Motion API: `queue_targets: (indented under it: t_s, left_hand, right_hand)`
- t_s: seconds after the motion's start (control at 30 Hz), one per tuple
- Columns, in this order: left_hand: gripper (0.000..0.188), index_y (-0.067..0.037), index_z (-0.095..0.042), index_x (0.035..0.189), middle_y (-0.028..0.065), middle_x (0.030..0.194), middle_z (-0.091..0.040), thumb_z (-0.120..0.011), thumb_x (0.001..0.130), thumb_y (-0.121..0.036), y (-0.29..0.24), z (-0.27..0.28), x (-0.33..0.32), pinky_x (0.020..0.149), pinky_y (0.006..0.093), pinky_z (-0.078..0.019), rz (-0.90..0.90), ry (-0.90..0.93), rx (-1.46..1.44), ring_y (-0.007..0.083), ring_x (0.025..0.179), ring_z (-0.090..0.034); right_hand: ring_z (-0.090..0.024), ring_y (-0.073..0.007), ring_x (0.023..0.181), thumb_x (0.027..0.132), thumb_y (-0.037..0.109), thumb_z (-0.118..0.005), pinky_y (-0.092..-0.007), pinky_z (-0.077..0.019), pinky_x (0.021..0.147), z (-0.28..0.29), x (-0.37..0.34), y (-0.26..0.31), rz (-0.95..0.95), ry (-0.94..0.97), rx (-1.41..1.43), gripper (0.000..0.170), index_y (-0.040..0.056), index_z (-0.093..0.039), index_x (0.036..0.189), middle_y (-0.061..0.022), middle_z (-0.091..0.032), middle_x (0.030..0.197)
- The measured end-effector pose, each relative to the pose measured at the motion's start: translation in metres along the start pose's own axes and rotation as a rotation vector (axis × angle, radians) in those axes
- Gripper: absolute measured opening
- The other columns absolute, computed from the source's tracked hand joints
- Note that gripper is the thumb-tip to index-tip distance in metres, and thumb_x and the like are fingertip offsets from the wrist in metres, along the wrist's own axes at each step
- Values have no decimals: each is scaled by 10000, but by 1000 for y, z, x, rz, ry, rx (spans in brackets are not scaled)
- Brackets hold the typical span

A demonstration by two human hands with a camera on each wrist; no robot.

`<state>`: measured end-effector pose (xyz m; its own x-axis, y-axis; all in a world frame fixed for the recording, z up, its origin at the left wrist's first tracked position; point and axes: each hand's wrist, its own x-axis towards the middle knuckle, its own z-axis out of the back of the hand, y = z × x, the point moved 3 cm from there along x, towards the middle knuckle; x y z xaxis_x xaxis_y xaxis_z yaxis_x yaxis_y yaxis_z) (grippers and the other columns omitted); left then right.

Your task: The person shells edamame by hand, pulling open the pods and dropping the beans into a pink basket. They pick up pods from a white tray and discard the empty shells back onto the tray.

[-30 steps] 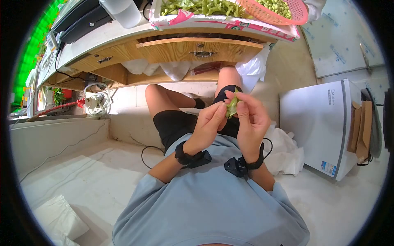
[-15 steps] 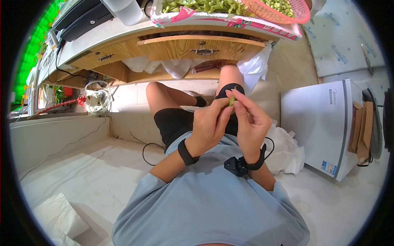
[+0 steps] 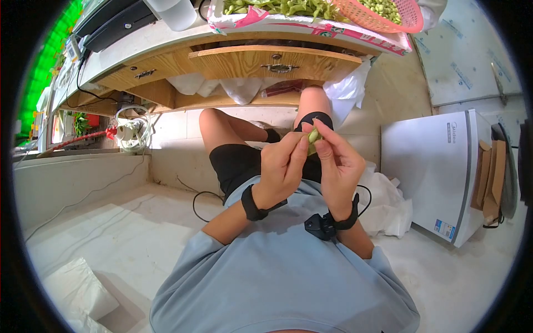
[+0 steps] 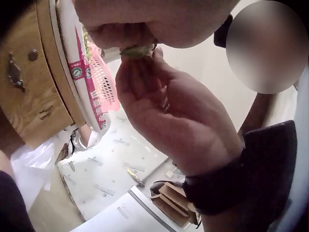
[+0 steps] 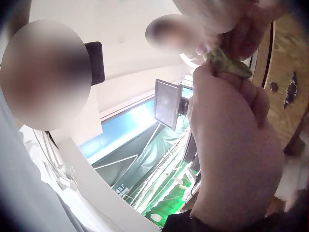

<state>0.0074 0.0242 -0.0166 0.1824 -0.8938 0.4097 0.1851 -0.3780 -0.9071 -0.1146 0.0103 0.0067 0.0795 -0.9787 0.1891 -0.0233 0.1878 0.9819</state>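
Right now, pod (image 3: 314,135) sits between both hands: left hand (image 3: 281,169) pinches 1 side, right hand (image 3: 341,169) other. Work looks partway: loose beans (image 3: 383,9) in basket (image 3: 363,19) seem done, many pods (image 3: 297,6) left in box (image 3: 291,24) on desk (image 3: 147,43). Hands hide most of pod; full split hard to tell. Top edge of head view cuts off box, basket.

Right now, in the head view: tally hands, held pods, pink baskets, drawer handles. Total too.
Hands: 2 (left hand, right hand)
Held pod: 1
Pink basket: 1
Drawer handles: 2 (left handle, right handle)
Total: 6
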Motion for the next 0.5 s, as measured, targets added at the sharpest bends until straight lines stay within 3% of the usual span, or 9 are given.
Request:
queue_targets:
  t_s: [0.2, 0.3, 0.5]
  left_hand:
    - [95, 9, -637, 986, 121, 648, -562, -591, 932, -54, -2, -1, 1, 483, 327, -419, -35, -25, 50, 253, 498, -567]
    - [107, 24, -645, 965, 115, 678, -617, -629, 921, -72, 3, 0, -1, 509, 279, -442, -68, -17, 150, 200, 525, -601]
    - [95, -7, -627, 928, 108, 607, -547, -680, 862, -50, 1, 1, 2, 465, 308, -409, -94, -6, 194, 229, 477, -555]
  right_hand:
    - [-648, -149, 1024, 950, 38, -631, -257, -504, 919, 2, 0, -3, -72, 50, 84, 310, -70, -613, 1240, -163, -694, 1141]
    - [-648, -150, 1024, 941, 40, -646, -260, -505, 919, 2, 2, -1, -119, 74, 107, 322, -75, -610, 1239, -161, -694, 1141]
    - [-658, -131, 963, 959, 90, -636, -251, -513, 880, 5, 4, -5, -117, 78, 36, 276, -58, -642, 1192, -132, -717, 1071]
